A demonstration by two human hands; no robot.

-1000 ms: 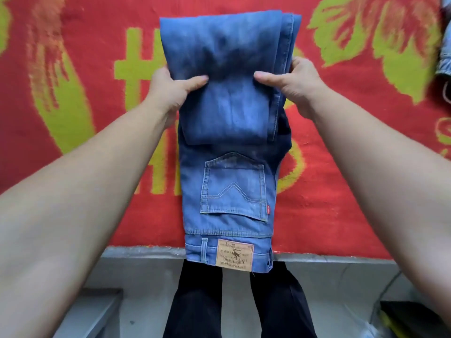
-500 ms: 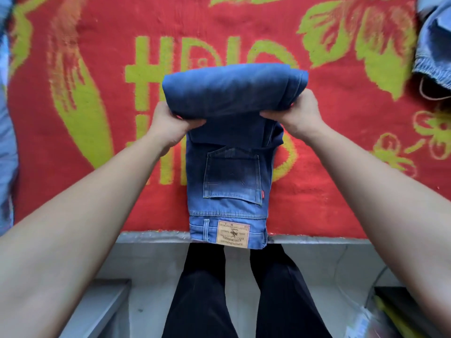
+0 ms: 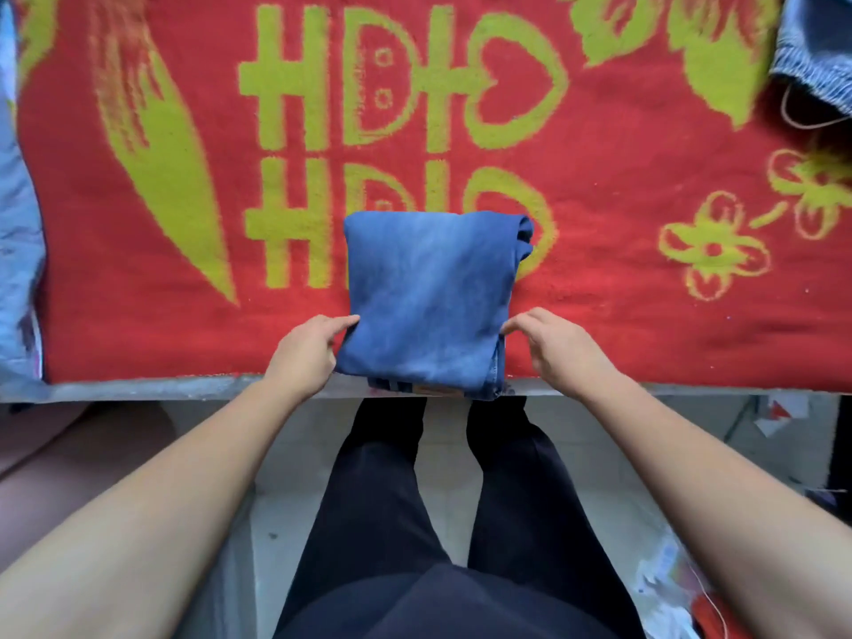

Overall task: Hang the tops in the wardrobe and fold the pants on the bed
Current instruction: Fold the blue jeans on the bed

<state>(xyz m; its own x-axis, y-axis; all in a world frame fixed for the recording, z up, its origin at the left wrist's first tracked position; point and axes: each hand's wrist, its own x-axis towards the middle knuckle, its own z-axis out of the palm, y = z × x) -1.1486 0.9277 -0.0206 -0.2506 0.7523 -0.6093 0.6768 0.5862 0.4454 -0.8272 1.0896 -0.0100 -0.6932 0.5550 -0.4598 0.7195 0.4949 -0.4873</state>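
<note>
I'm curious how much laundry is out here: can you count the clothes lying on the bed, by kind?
Folded blue jeans: 1
Unfolded denim garment, top right: 1
Pale blue garment, left edge: 1
Total: 3

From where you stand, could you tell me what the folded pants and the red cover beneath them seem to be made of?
The folded pants look like blue denim: matt, with faded pale patches and a stitched seam at the near right corner. The red cover seems a soft pile weave, perhaps a blanket: fuzzy surface, yellow-green pattern with ragged edges.
</note>
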